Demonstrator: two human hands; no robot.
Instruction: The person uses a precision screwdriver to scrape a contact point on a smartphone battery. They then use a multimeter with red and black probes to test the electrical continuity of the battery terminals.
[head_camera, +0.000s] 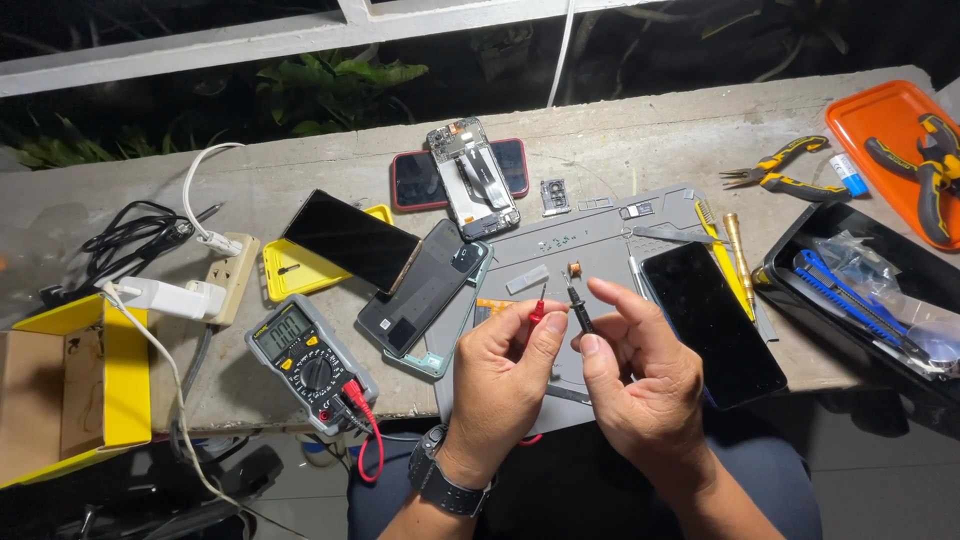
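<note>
Head view: over a grey repair mat on a concrete tabletop, my left hand has its fingers pinched shut on a red multimeter probe, while my right hand has its fingers closed on the black probe. Both tips point up and away, close to a small copper-coloured component lying on the mat; I cannot tell whether either tip touches it. As I judge it, the probing is only about to start: the digital multimeter at left is switched on with leads plugged in, and a stripped phone frame already lies open across a red-edged phone. Around the mat lie a dark phone just right of my hands, another phone back to the left, a screwdriver, pliers and a power strip. Nothing blocks the component.
</note>
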